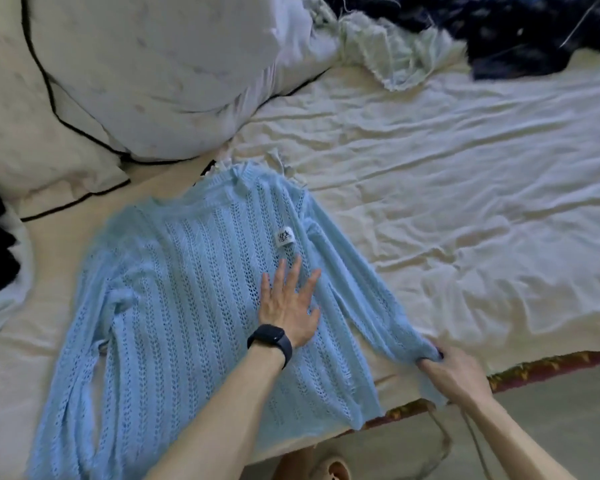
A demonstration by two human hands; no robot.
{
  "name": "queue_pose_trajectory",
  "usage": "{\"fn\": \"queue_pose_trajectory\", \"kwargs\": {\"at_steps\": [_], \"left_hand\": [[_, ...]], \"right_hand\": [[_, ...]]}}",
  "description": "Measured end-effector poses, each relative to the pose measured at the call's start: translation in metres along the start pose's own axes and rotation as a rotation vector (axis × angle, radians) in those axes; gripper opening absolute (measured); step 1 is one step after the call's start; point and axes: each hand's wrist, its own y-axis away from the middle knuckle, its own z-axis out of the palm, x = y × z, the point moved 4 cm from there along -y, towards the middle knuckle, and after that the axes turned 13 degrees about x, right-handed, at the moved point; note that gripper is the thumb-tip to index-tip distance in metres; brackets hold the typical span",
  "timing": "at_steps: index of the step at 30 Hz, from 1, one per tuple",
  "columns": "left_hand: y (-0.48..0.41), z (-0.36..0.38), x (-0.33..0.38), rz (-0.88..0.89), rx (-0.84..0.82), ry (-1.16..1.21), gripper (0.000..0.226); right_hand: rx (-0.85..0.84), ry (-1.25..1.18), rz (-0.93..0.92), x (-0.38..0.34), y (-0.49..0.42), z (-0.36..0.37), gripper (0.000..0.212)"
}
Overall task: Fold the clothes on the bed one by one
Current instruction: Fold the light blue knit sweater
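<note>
Pale blue open-knit sweater (194, 299) flat on bed (465, 202), neckline away. Pressing its chest, straight-fingered left hand (288, 306); off to its right, right hand (454, 372) curled round sleeve cuff (426, 351) at mattress edge, sleeve running diagonally up toward shoulder.

The light-blue open-knit sweater (187, 306) lay on the cream-sheeted bed (465, 202); white pillows (153, 81) at eleven o'clock, dark navy clothes (516, 29) at one.
</note>
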Motion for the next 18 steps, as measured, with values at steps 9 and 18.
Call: {"fn": "queue_pose_trajectory", "kwargs": {"at_steps": [9, 18], "left_hand": [[-0.039, 0.006, -0.02, -0.171, -0.148, 0.015, 0.089], [-0.082, -0.012, 0.009, -0.482, -0.13, 0.006, 0.062]], "right_hand": [[0.896, -0.484, -0.105, -0.069, -0.141, -0.231, 0.02], [0.405, -0.352, 0.09, -0.025, -0.282, -0.167, 0.049]]}}
